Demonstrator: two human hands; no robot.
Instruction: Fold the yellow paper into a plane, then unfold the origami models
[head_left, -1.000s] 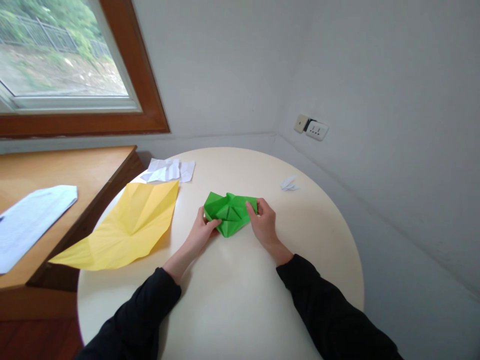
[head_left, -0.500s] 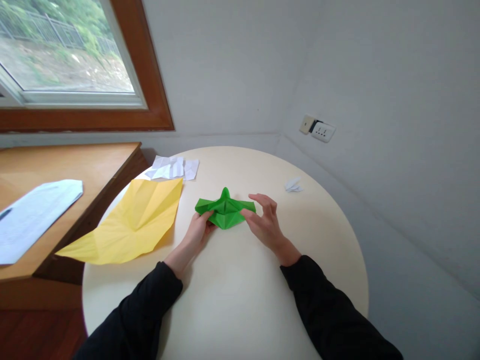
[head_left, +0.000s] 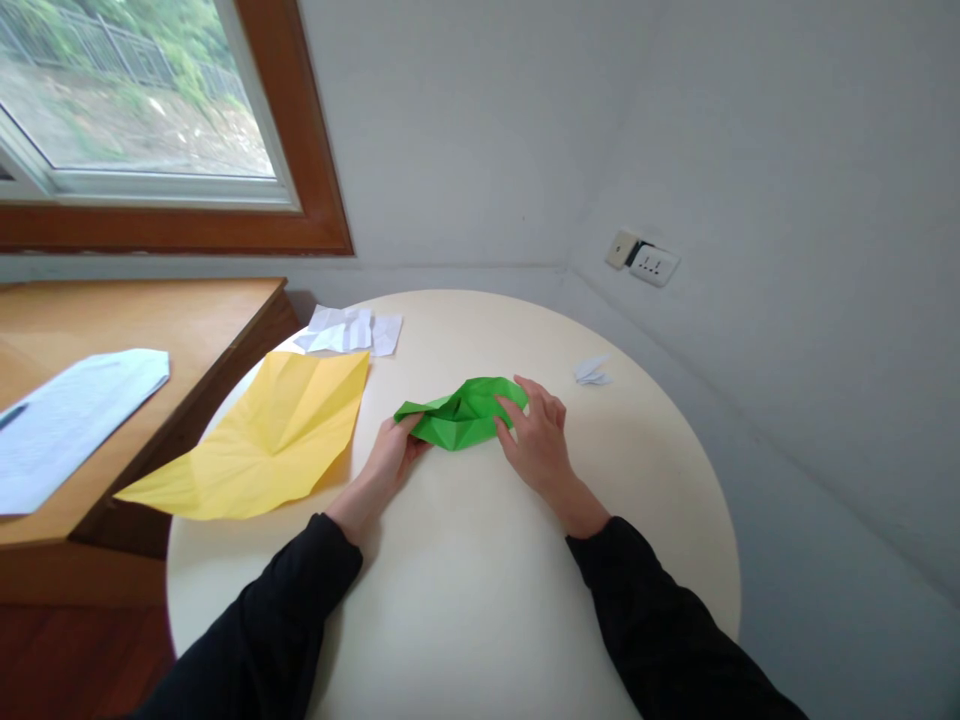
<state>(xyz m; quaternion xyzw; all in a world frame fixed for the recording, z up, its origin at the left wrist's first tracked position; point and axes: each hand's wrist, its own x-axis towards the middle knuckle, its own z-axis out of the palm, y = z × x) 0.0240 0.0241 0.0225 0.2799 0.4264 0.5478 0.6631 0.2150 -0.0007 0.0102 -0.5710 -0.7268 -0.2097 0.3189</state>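
A folded sheet of green paper [head_left: 459, 420] is held between my two hands above the round cream table [head_left: 465, 580]. My left hand [head_left: 390, 455] pinches its left end, thumb on top and fingers underneath. At the right end, my right hand [head_left: 536, 430] has its fingers bent around the edge, with the thumb and a finger on the near face. The paper's middle stands partly opened, showing creases and a dark hollow. Its underside is hidden.
Left of my hands lies a large creased yellow sheet [head_left: 277, 440]. Behind it are white creased papers [head_left: 341, 330]. A small white folded paper [head_left: 592, 371] rests at the table's right. A wooden desk [head_left: 195, 315] at the left bears a paper stack [head_left: 82, 420] and a pen [head_left: 13, 415].
My right hand has closed onto the green paper's right end. The upright point in its middle has spread out toward the right, and the paper looks more opened.
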